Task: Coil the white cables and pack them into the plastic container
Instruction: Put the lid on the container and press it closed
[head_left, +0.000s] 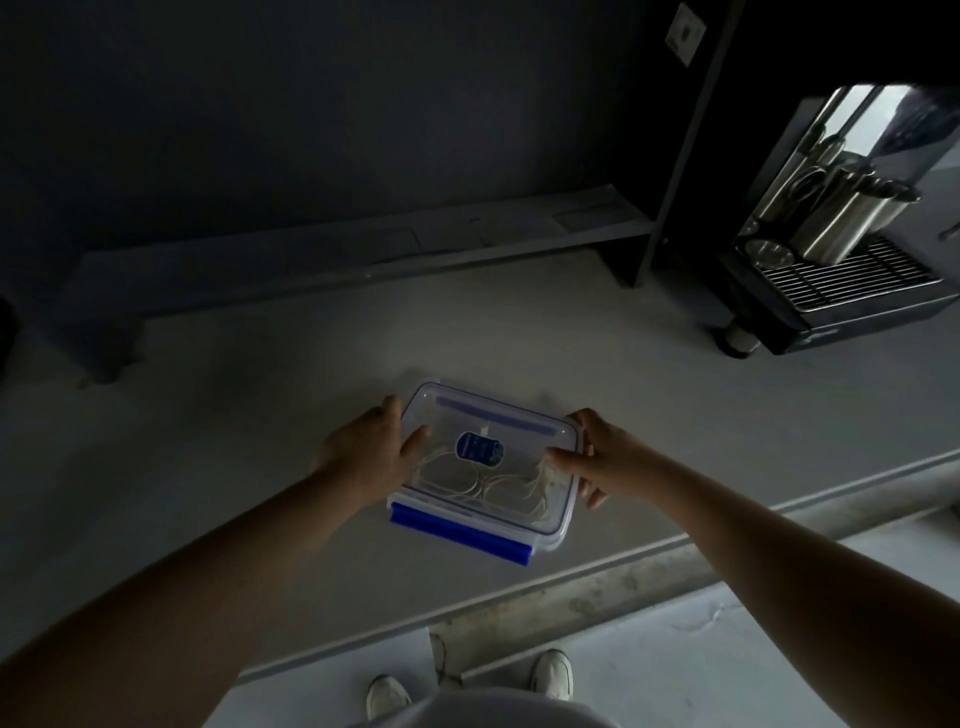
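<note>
A clear plastic container (519, 506) with blue clips stands on the counter in the middle of the view, its lid on top. Coiled white cables (467, 480) show through the lid, lying inside. A blue oval label sits on the lid's centre. My left hand (369, 457) grips the container's left end, thumb lying on the lid. My right hand (597, 457) grips the right end, thumb on the lid and fingers curled down round the side. The blue clip (457, 532) on the near long side sticks outward.
A pale counter (260, 415) carries the container; its front edge runs diagonally at lower right. A coffee machine (841, 270) with steel jugs stands at the back right. A low shelf (363, 249) runs along the dark wall behind. My shoes show on the floor below.
</note>
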